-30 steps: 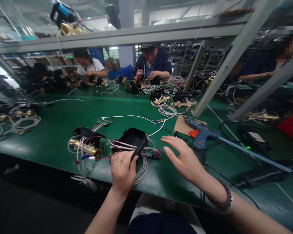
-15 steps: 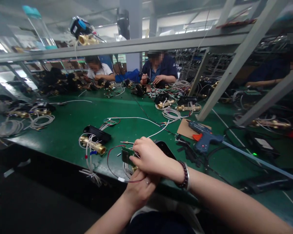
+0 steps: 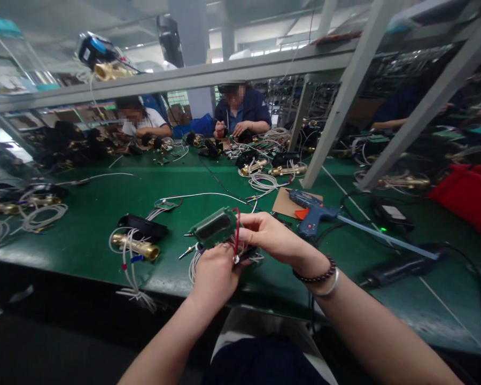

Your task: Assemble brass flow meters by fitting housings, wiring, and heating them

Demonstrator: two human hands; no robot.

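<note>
A small green circuit board (image 3: 215, 226) with a dark display window is held up just above the near edge of the green counter (image 3: 92, 214), tilted toward the camera. The right hand (image 3: 270, 238) pinches its right end, where a red wire (image 3: 236, 230) loops down. The left hand (image 3: 212, 275) is closed beneath it around a bundle of white wires (image 3: 193, 266) and a dark part that I cannot make out. To the left on the counter lies a brass fitting (image 3: 138, 247) wrapped in white cable, touching a black housing (image 3: 142, 225). To the right, a blue glue gun (image 3: 310, 209) rests partly on a piece of cardboard (image 3: 282, 203). Other people work at the far side.
</note>
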